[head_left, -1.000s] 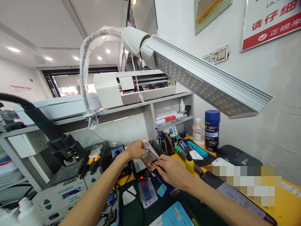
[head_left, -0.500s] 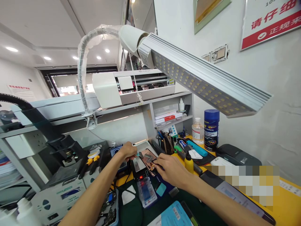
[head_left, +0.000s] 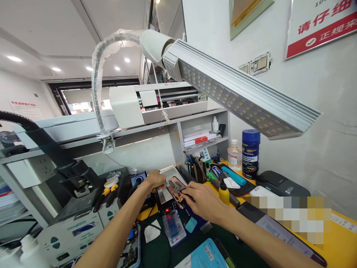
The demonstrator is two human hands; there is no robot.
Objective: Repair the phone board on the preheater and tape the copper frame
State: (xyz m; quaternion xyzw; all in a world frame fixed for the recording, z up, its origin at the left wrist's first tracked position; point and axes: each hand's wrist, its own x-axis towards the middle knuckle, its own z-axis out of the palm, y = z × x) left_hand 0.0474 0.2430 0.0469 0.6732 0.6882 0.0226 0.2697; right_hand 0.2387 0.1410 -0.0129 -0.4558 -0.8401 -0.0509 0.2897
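Observation:
A copper-coloured phone panel (head_left: 175,192) with a dark rim lies tilted on a flat silver-topped heating plate (head_left: 165,196). My left hand (head_left: 156,179) is closed at the panel's upper left end, pinching a small light-blue piece (head_left: 167,184) whose tip points at the panel. My right hand (head_left: 199,195) is closed at the panel's right edge, thumb and fingertips pinching it there. A grey flat patch shows on the panel between the two hands. The undersides of my fingers are hidden.
A clear case (head_left: 174,227) and a teal square (head_left: 191,225) lie in front of the plate on a dark green mat (head_left: 154,249). A yellow bottle (head_left: 224,194) stands right of my hand. Overhead hangs a long lamp (head_left: 240,89). Pliers (head_left: 111,195) rest on equipment at left.
My left hand has shifted slightly right, bringing the light-blue piece further over the panel's upper end. My right hand and the panel stay almost still.

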